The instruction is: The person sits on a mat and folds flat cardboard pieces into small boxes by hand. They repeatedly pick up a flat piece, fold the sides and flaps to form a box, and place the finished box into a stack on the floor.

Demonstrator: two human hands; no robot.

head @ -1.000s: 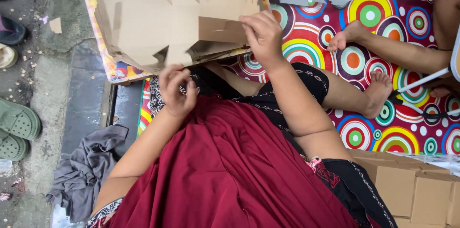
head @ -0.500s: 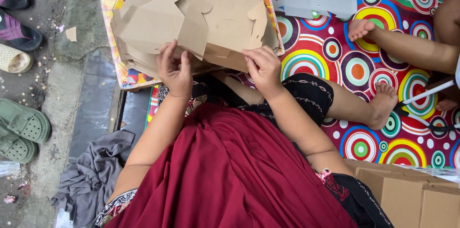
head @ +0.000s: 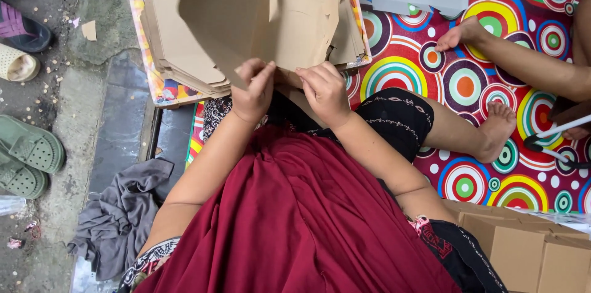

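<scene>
Footwear lies along the left edge of the frame: dark sandals (head: 21, 22) at upper left, green clogs (head: 28, 160) lower down, on bare ground. Grey cloth (head: 120, 219) is heaped at lower left.

Left hand (head: 253, 90), just left of centre, has its fingers curled shut on the lower edge of a brown cardboard sheet (head: 246, 10). That sheet stands raised in the upper centre, above a stack of die-cut blanks (head: 184, 71) resting on a bright patterned board (head: 159, 93).

Right hand (head: 325, 91), just beside the left, pinches the same edge, thumb and fingers closed on it.

Judgement: 1 blank is lifted off the stack and the first fold is under way at its near edge. The next move calls for both hands to press the crease along the scored line.

Right of centre, another person's foot (head: 458, 33) rests on the circle-patterned mat (head: 468, 84). Finished cartons (head: 523, 244) sit at lower right.
</scene>
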